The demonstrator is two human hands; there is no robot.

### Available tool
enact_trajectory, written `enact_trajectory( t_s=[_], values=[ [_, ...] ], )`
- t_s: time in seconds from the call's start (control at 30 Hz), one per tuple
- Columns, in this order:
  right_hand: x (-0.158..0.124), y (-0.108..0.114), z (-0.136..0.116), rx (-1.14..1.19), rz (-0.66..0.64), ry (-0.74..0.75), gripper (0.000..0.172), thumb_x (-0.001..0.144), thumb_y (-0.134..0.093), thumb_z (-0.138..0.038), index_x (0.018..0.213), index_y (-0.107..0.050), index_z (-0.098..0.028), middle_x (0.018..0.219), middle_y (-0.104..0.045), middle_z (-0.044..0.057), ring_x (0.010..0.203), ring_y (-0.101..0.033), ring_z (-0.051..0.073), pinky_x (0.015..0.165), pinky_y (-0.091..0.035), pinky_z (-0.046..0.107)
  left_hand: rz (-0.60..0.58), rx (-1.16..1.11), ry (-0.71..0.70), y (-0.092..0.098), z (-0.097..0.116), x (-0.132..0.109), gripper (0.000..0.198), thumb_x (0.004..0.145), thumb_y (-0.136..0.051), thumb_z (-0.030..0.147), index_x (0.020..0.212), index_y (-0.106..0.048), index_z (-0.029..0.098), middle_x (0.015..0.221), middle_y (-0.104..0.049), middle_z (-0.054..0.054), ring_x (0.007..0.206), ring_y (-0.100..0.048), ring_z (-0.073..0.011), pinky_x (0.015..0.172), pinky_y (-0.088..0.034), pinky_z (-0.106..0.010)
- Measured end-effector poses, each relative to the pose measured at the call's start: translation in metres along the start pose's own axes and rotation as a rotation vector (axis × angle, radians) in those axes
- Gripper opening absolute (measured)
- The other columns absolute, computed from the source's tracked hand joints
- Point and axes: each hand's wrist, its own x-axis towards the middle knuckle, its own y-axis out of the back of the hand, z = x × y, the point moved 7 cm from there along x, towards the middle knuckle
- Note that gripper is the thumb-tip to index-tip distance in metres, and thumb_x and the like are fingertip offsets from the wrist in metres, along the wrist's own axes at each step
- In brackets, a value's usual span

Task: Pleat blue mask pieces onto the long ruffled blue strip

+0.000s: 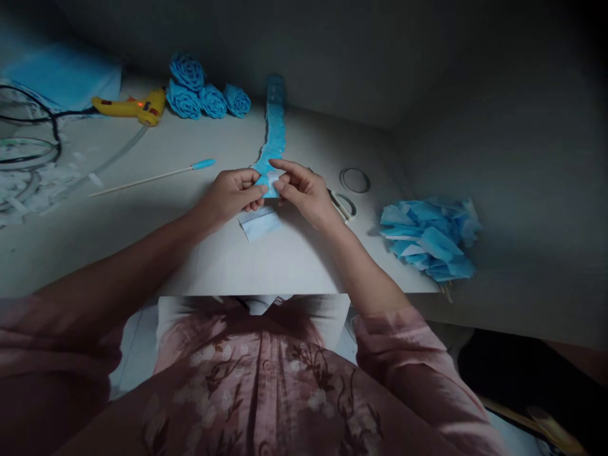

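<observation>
A long blue crinkled strip (275, 130) runs from the back of the table toward me, its near end between my hands. My left hand (236, 192) pinches the left side of that near end. On its right side, my right hand (304, 190) holds the edge between thumb and fingers, the index finger stretched out above. A small whitish patch shows on the strip between the fingertips. Just below my hands lies a pale folded piece (260, 223). To the left rests a thin stick (152, 180) with a blue tip.
Several blue rolled flowers (187, 71) and a yellow glue gun (128, 109) with a black cable are at the back left. Scissors (344, 206) lie beside my right hand, near a ring (355, 180). Blue sheets (430, 237) are bunched at the right edge.
</observation>
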Motion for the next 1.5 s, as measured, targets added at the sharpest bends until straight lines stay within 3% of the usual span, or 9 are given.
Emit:
enact_trajectory(
  t_s=[0.2,0.4,0.5,0.7,0.83,1.37,1.5],
  values=[
    [0.002,0.005,0.002,0.002,0.031,-0.026,0.067,0.097,-0.066,-0.076,0.139,-0.068,-0.024,0.097,-0.067,0.002,0.085,-0.066,0.015,0.077,-0.065,0.031,-0.019,-0.016,0.016,-0.001,-0.001,0.001,0.021,0.086,-0.075,0.017,0.070,-0.061,0.017,0.062,-0.066,0.001,0.051,-0.053,-0.0062,0.051,-0.041,-0.018],
    [0.004,0.002,-0.002,-0.021,0.090,-0.011,0.061,0.081,-0.083,-0.076,0.105,-0.075,-0.021,0.084,-0.064,-0.001,0.075,-0.059,0.013,0.070,-0.054,0.028,-0.058,0.040,0.015,-0.005,-0.003,0.000,0.022,0.083,-0.081,0.020,0.071,-0.063,0.018,0.059,-0.066,0.001,0.050,-0.056,-0.0073,0.049,-0.042,-0.017],
    [0.002,0.002,-0.009,-0.069,0.130,0.019,0.055,0.085,-0.080,-0.074,0.095,-0.073,-0.020,0.086,-0.067,0.001,0.078,-0.059,0.014,0.072,-0.051,0.028,-0.074,0.052,0.023,-0.007,-0.004,0.000,0.025,0.082,-0.083,0.021,0.069,-0.062,0.018,0.058,-0.065,0.001,0.050,-0.056,-0.0075,0.048,-0.041,-0.017],
    [-0.006,0.003,-0.033,-0.327,0.119,0.218,0.031,0.103,-0.065,-0.050,0.102,-0.078,-0.022,0.101,-0.077,0.006,0.094,-0.068,0.019,0.082,-0.055,0.033,-0.092,-0.101,0.057,-0.008,-0.004,-0.001,0.023,0.084,-0.083,0.023,0.072,-0.065,0.017,0.059,-0.064,0.000,0.051,-0.056,-0.0084,0.051,-0.044,-0.020],
    [-0.009,0.002,-0.040,-0.452,0.089,0.334,0.027,0.107,-0.059,-0.040,0.108,-0.081,-0.024,0.107,-0.080,0.008,0.098,-0.071,0.021,0.088,-0.058,0.037,-0.100,-0.202,0.092,-0.009,-0.004,-0.002,0.020,0.084,-0.082,0.021,0.075,-0.065,0.017,0.060,-0.063,0.000,0.052,-0.057,-0.0093,0.054,-0.046,-0.022],
    [-0.008,0.002,-0.034,-0.467,0.065,0.353,0.030,0.110,-0.055,-0.040,0.111,-0.082,-0.026,0.111,-0.080,0.009,0.108,-0.074,0.025,0.102,-0.059,0.045,-0.135,-0.269,0.093,-0.012,-0.003,-0.002,0.030,0.086,-0.082,0.037,0.074,-0.063,0.018,0.063,-0.064,-0.002,0.055,-0.058,-0.0114,0.052,-0.044,-0.023],
    [-0.009,0.000,-0.037,-0.454,0.068,0.359,0.031,0.110,-0.054,-0.040,0.110,-0.083,-0.027,0.111,-0.081,0.007,0.109,-0.075,0.024,0.103,-0.060,0.045,-0.103,-0.252,0.101,-0.010,-0.004,-0.002,0.027,0.081,-0.086,0.030,0.076,-0.063,0.018,0.063,-0.063,0.000,0.055,-0.058,-0.0101,0.053,-0.044,-0.022]
  ],
)
